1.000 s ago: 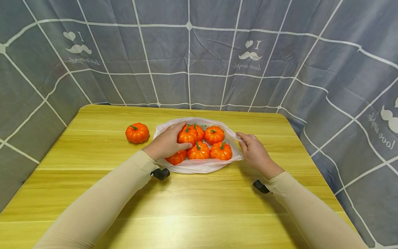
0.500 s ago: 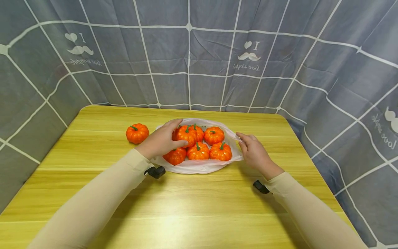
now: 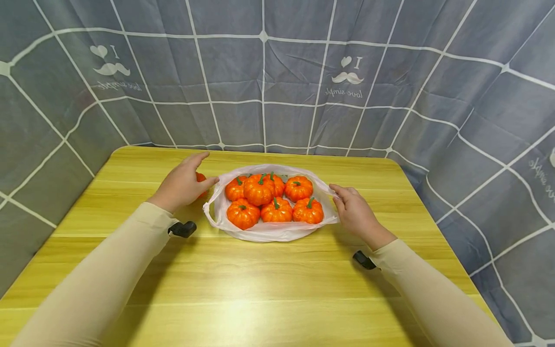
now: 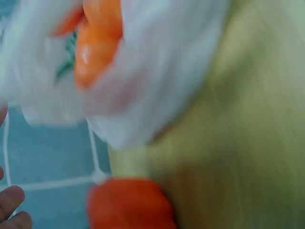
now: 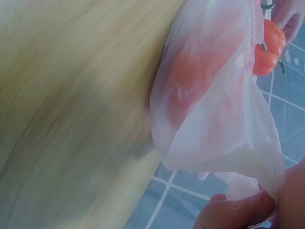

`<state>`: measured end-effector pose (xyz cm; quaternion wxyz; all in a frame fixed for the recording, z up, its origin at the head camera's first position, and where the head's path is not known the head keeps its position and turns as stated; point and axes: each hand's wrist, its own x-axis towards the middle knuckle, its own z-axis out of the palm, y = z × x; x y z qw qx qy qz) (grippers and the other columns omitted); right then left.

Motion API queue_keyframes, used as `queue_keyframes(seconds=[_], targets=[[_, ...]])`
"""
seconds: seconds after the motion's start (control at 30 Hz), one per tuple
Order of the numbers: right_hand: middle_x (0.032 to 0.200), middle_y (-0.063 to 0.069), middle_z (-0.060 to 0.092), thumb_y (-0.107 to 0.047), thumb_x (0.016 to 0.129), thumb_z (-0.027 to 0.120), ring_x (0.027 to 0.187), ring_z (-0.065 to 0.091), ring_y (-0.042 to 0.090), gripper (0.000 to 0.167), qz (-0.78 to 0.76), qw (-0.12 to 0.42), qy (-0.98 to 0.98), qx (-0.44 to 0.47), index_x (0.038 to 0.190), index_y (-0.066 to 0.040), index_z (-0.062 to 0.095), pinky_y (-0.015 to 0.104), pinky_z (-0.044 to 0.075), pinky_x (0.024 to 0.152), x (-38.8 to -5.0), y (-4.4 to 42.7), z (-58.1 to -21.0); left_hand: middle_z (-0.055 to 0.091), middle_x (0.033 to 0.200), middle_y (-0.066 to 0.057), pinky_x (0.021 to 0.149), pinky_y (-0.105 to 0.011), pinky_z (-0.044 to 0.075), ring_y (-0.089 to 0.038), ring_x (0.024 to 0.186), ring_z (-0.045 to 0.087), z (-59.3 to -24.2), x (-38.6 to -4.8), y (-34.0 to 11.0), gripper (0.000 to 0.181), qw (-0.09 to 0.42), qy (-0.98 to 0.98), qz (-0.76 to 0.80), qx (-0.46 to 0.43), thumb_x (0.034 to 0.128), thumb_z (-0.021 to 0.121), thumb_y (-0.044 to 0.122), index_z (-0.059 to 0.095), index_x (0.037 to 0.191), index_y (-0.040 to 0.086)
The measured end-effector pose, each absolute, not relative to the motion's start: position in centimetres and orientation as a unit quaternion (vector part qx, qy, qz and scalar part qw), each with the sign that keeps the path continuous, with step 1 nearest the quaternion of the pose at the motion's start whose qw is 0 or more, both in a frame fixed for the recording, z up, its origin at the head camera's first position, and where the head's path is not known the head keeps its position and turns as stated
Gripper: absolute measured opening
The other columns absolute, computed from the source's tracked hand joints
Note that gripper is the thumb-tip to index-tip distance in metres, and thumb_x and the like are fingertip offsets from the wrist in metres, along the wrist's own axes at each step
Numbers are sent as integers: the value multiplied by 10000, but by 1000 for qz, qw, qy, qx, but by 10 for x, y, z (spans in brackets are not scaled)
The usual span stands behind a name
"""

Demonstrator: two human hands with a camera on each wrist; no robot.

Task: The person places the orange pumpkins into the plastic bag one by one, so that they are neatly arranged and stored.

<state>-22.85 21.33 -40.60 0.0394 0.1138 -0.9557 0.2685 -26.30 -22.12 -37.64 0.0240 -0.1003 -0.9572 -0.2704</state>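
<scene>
A white plastic bag [image 3: 270,234] lies with its mouth spread wide in the middle of the table. Inside it are several small orange pumpkins with green stems, one pumpkin [image 3: 259,189] resting on top of others. My right hand [image 3: 359,215] pinches the bag's right edge between thumb and fingers; the right wrist view shows the plastic bunched there. To the left of the bag, my left hand [image 3: 177,185] is held over a loose pumpkin [image 3: 201,178], its fingers extended and thumb apart. That hand hides most of the loose pumpkin, which is blurred in the left wrist view.
The bag's left handle loop [image 3: 207,210] droops toward the table close to my left thumb. Beneath everything is a wood-grain table [image 3: 260,284]. A grey curtain [image 3: 243,77] with white lines surrounds the table's back and sides.
My left hand has come away from the pumpkins in the bag and moved left to the loose pumpkin. The pumpkin it touched now rests atop the others. My right hand stays on the bag.
</scene>
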Motion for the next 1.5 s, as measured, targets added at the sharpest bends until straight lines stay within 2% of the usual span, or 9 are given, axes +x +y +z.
queue_keyframes(seconds=[0.03,0.07,0.23,0.47,0.63,0.73,0.9,1.07,1.5], targets=[[1391,281,580,-134,1114,469,1089,605,373,445,269,39,-956,113,1543,-24,512,503,543,932,-228,213,-406,313,1698,-225,1224,-666,340,-483,1496,390,-378,-264,-227,849,21,-958,-272,-93,1002,681,428,266,1677,120],[1394,283,578,-132,1114,468,1106,607,381,445,269,39,-956,113,1543,-23,512,514,544,947,-228,213,-406,301,1701,-232,1248,-670,291,-488,1541,318,-380,-266,-232,860,18,-958,-272,-87,1001,681,430,256,1679,115],[1405,284,572,-133,1113,468,1132,608,395,447,271,36,-956,109,1545,-25,509,535,542,971,-228,214,-405,239,1713,-269,1253,-693,244,-516,1558,250,-389,-270,-254,944,-14,-956,-287,-58,994,680,479,173,1695,102],[1401,287,575,-130,1112,471,1136,609,395,444,270,37,-956,111,1541,-22,514,540,541,978,-228,214,-404,170,1732,-279,1251,-703,232,-537,1555,231,-402,-273,-272,1065,-46,-948,-311,-45,974,692,541,78,1696,56],[1393,288,578,-128,1111,473,1115,608,386,445,269,38,-956,113,1540,-17,512,532,544,961,-228,214,-405,205,1705,-320,1237,-709,259,-557,1521,287,-410,-273,-279,1144,-66,-947,-313,-37,949,717,560,35,1683,9],[1395,290,577,-128,1112,469,1125,609,389,445,268,38,-956,113,1540,-14,512,536,544,962,-228,215,-405,276,1664,-347,1223,-700,297,-551,1471,365,-413,-273,-280,1125,-82,-948,-307,-30,952,709,563,61,1677,-3],[1394,291,578,-129,1112,467,1121,611,389,445,268,38,-956,113,1539,-13,511,534,545,956,-228,215,-405,368,1603,-355,1200,-673,349,-526,1400,444,-415,-272,-280,1017,-90,-950,-297,-30,970,685,557,192,1648,-20],[1376,291,585,-126,1109,473,1084,610,379,442,267,38,-956,114,1534,-8,516,518,546,928,-228,215,-405,396,1584,-349,1189,-668,362,-520,1384,460,-416,-272,-280,979,-88,-951,-296,-31,972,688,547,239,1631,-20],[1367,279,594,-133,1111,477,1059,611,367,442,268,39,-956,114,1536,-18,518,507,546,921,-229,213,-408,413,1576,-346,1199,-661,356,-522,1389,462,-421,-274,-281,988,-82,-950,-300,-26,967,698,555,245,1626,-24]])
